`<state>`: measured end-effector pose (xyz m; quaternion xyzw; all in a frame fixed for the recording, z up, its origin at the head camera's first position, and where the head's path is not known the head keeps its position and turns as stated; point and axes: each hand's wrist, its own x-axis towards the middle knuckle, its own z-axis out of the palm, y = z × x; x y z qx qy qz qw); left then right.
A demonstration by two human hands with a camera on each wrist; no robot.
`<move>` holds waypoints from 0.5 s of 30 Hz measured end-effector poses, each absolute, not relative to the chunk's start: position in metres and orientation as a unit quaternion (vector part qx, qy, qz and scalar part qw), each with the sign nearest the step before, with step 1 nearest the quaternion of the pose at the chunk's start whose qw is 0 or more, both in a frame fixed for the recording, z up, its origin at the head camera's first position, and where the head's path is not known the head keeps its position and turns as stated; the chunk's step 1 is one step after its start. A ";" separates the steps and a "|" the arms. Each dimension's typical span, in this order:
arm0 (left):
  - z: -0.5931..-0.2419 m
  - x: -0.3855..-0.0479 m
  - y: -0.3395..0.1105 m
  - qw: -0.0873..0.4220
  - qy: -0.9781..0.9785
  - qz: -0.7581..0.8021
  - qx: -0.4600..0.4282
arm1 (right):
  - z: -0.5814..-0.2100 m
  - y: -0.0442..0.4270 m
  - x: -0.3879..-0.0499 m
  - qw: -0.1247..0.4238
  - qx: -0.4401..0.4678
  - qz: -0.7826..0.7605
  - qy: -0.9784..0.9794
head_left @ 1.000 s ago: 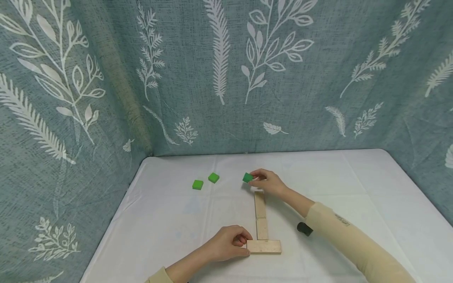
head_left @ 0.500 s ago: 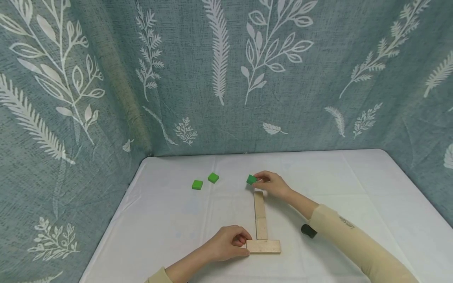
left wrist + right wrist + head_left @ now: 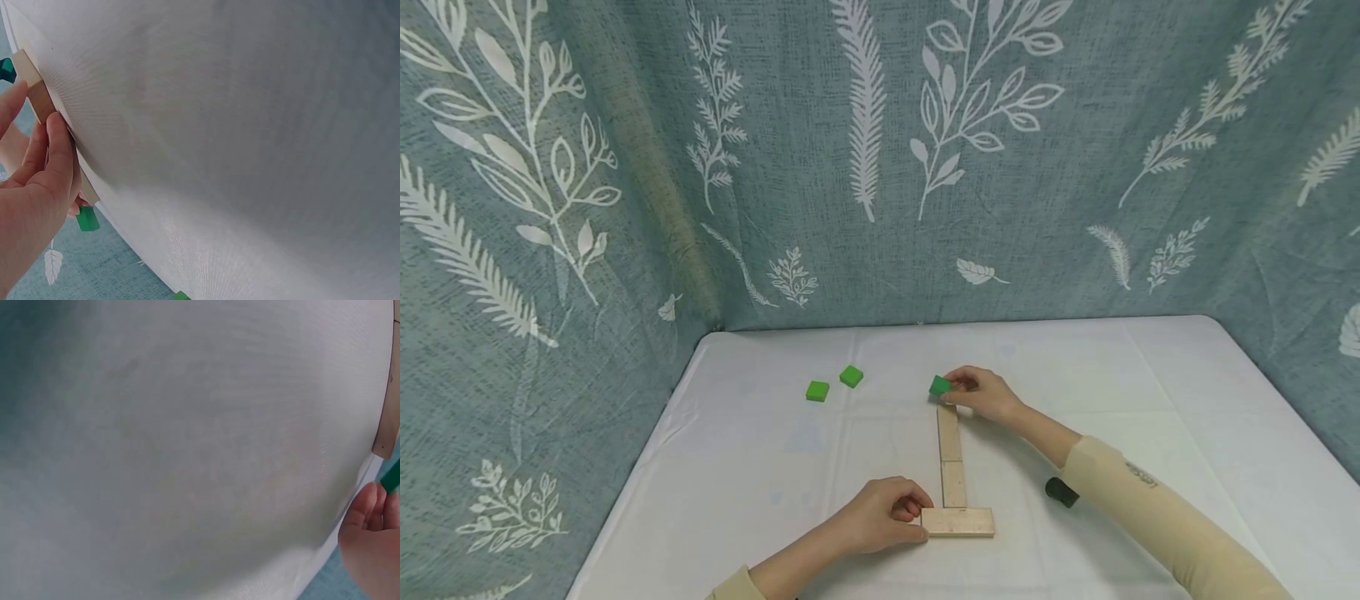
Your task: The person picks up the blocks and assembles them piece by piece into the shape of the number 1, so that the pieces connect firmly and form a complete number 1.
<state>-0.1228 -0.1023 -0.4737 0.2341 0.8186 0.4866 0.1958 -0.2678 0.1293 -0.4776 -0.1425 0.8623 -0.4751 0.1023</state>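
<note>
In the head view, my right hand (image 3: pixel 988 396) pinches a small green block (image 3: pixel 940 386) between thumb and fingertips, just beyond the far end of a row of wooden blocks. That row is two flat wooden blocks end to end, a far one (image 3: pixel 949 433) and a near one (image 3: pixel 953 483). A third wooden block (image 3: pixel 957 522) lies crosswise against the near end, like the foot of an upside-down T. My left hand (image 3: pixel 883 517) holds its left end between thumb and fingers. The left wrist view shows that grip on the wooden block (image 3: pixel 34 87).
Two light green blocks (image 3: pixel 817 391) (image 3: pixel 851 377) lie apart at the back left. A small dark piece (image 3: pixel 1062 492) lies to the right of the row, by the right sleeve. A patterned curtain (image 3: pixel 880 167) hangs behind the white-covered table (image 3: pixel 1112 375).
My right hand has moved slightly right and nearer with the green block, towards the row's far end. The dark piece shows further right, beside the sleeve. My left hand stays put.
</note>
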 end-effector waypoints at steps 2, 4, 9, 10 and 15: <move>-0.474 -0.123 -0.102 0.196 0.819 0.486 0.234 | -0.479 0.130 -0.269 0.101 -0.144 -0.470 0.865; -0.474 -0.123 -0.102 0.195 0.819 0.485 0.235 | -0.480 0.131 -0.269 0.100 -0.145 -0.465 0.867; -0.475 -0.122 -0.103 0.195 0.819 0.486 0.235 | -0.481 0.131 -0.269 0.100 -0.146 -0.453 0.874; -0.475 -0.122 -0.103 0.195 0.819 0.487 0.234 | -0.482 0.132 -0.270 0.101 -0.146 -0.450 0.875; -0.475 -0.122 -0.103 0.196 0.818 0.488 0.235 | -0.485 0.132 -0.271 0.106 -0.148 -0.444 0.877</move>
